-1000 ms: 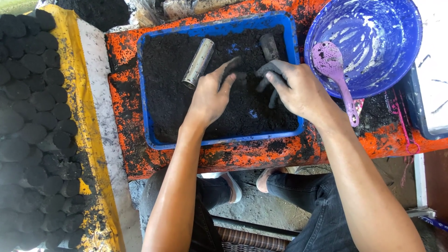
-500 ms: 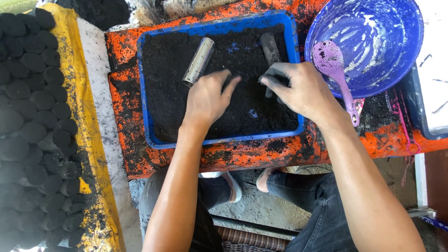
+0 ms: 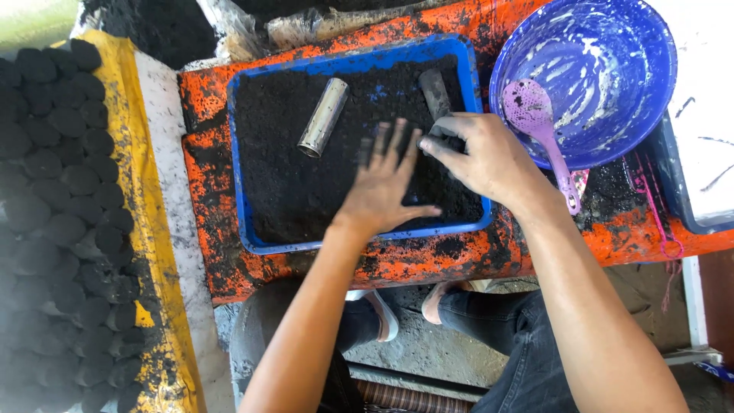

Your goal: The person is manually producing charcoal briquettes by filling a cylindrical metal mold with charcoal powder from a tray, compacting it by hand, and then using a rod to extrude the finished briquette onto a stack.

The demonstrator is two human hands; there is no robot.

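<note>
Hands work inside a blue tray [image 3: 238, 168] filled with black, damp-looking powder [image 3: 283, 183], seen from above; the tray sits on an orange, soot-stained bench [image 3: 206, 99]; the left hand [image 3: 382, 187] lies flat on the powder near the tray's centre, fingers spread and blackened, palm down; the right hand [image 3: 482, 157], just beside it at 3 o'clock, has its fingers curled together and pinching a clump of powder beside the lower end of a dark tube [image 3: 434, 93], though I cannot tell whether it touches the tube itself; a shiny metal cylinder [image 3: 323, 116] lies loose on the powder at 10 o'clock from the left hand, apart from both hands; at 2 o'clock from the tray stands a blue bowl [image 3: 612, 38] streaked with white, a purple spoon [image 3: 535, 115] resting in it; along the far left, at 9 o'clock, rows of round black briquettes [image 3: 53, 191] cover a yellow sheet [image 3: 145, 199], so many pieces look already formed; judging by the full tray, plenty of powder remains to be shaped, and neither tube is being filled at this moment.
</note>
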